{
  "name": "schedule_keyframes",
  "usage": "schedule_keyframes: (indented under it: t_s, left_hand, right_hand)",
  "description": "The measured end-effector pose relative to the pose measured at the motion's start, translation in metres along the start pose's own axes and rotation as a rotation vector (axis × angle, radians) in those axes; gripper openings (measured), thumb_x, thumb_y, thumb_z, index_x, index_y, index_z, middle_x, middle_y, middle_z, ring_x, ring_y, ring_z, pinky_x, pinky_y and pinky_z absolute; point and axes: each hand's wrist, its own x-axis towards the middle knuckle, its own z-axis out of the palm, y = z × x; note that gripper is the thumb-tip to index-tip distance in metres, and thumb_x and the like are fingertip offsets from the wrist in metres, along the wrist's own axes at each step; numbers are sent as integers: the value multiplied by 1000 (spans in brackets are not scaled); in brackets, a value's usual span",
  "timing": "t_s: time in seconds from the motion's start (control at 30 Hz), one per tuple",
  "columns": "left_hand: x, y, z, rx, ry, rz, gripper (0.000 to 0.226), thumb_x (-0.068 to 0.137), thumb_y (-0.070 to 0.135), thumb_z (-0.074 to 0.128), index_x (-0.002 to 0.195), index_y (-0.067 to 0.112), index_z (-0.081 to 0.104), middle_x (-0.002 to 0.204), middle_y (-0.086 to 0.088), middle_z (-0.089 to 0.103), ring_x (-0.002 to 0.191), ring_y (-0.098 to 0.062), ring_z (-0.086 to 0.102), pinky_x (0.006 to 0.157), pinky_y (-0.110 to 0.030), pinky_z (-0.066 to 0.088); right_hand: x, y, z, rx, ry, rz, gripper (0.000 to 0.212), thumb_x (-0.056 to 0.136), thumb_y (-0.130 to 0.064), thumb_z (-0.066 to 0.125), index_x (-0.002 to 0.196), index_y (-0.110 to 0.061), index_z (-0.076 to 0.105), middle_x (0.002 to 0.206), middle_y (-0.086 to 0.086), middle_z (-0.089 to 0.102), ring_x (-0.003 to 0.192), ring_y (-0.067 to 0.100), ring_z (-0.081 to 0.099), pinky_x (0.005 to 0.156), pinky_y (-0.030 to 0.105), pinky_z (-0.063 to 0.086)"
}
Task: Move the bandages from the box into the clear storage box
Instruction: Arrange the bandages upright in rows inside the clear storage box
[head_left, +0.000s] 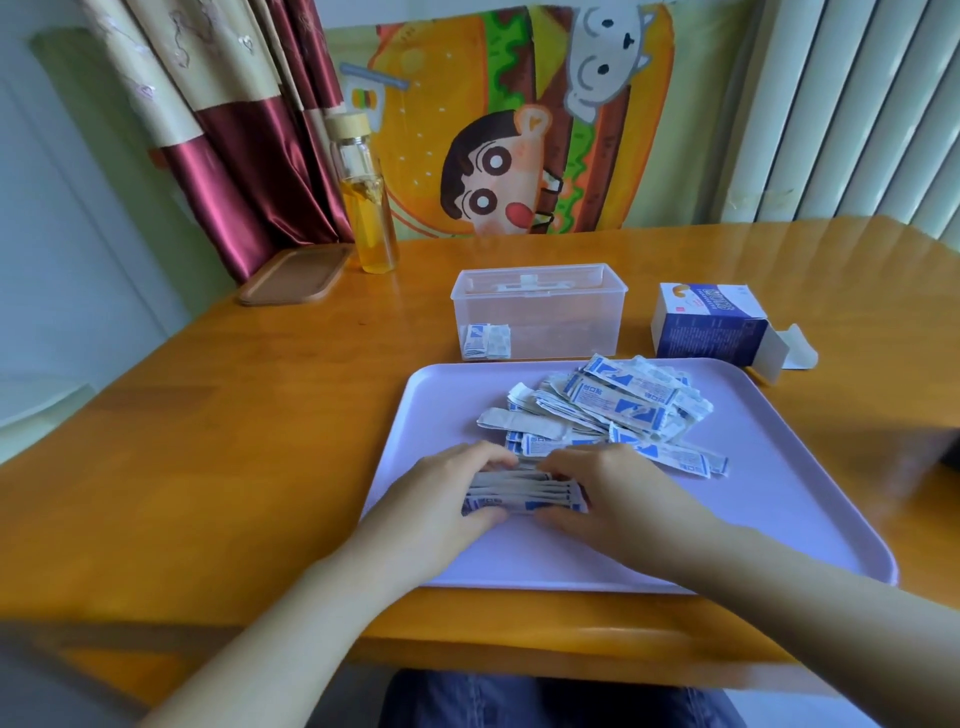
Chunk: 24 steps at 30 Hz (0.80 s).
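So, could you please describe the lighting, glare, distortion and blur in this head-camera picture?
Head view: soft, even daylight with faint shadows; pale glare streaks on the glossy orange wooden table at far right; wide-angle bending bows the table's edges; the loose pile of blue-and-white wrapped bandages is sharp, while the forearms and near table edge smear at the frame bottom.

This looks like a room in a home — a glossy wooden table (260, 415) stands before a satin curtain (234, 130) in dark red and cream, stitched with flowers, and a white ribbed radiator (857, 104) is at the far right. A bright cloth (441, 104) printed with a cartoon child, a puppy and a huge burger hangs behind the table. Beside it stand a glass bottle (366, 197) of yellow liquid with a wooden lid and a small wooden tray (293, 275) — personal, household things.
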Motion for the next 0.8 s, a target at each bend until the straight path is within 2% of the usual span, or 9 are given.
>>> schedule_keyframes:
  t_s: [0.1,0.17,0.23,0.37,0.43,0.53,0.6,0.7,0.8]
  left_hand:
    - [-6,-2,7,-12,34,48,51,90,19,61,132,40,42,114,25,48,102,7,46,87,-7,35]
    - [-6,-4,10,-32,31,61,60,92,18,58,141,39,30,118,24,44,111,7,42,95,-11,32]
    - [-4,-4,14,-57,20,64,67,93,17,56,146,38,21,123,23,41,116,6,40,101,-15,31]
    - [-1,0,18,-89,13,73,70,94,16,54,148,38,15,124,23,40,116,4,40,101,-16,33]
    - [-2,0,18,-84,14,75,71,94,18,54,147,41,13,126,24,38,117,4,39,101,-16,33]
    - [-3,-2,17,-78,3,56,73,94,20,54,147,43,9,130,26,36,117,7,39,99,-12,32]
    - [-4,-2,18,-72,-11,47,73,95,20,53,148,41,7,133,26,34,121,7,37,102,-13,31]
    - [-5,0,17,-44,-55,56,72,96,21,50,149,38,3,140,22,29,130,8,24,107,-13,22]
    - [-5,1,17,4,-133,82,67,99,20,42,150,29,0,147,15,20,136,5,10,108,-11,12]
  right_hand:
    - [-4,1,1,7,2,15,31,83,-30,67,113,-25,60,101,-8,62,78,7,53,71,22,40]
    - [-4,1,2,20,-19,29,39,83,-27,68,120,-25,57,104,-8,58,71,-2,47,69,17,34]
    - [-3,2,2,38,-32,42,44,82,-24,69,124,-24,55,109,-6,59,75,0,48,69,14,34]
    - [-1,0,-1,22,-64,41,50,81,-27,70,128,-26,53,113,-5,59,67,-4,41,65,9,35]
    - [-2,-1,-5,-10,-81,37,55,82,-33,69,133,-29,48,118,-7,56,67,-4,40,67,12,33]
    - [-9,-3,-8,-88,-107,36,58,87,-39,61,140,-35,36,123,-9,50,95,10,53,82,27,43]
    - [-13,-5,-3,-186,-123,44,55,93,-41,49,143,-33,29,123,-6,46,104,21,56,82,34,45]
    - [-15,-6,-2,-374,-51,-46,47,95,-40,32,135,-21,47,104,-2,54,74,19,61,59,27,36]
    - [-15,-2,-5,-443,-76,-112,55,93,-37,21,130,-12,52,94,-2,54,61,16,54,58,25,29]
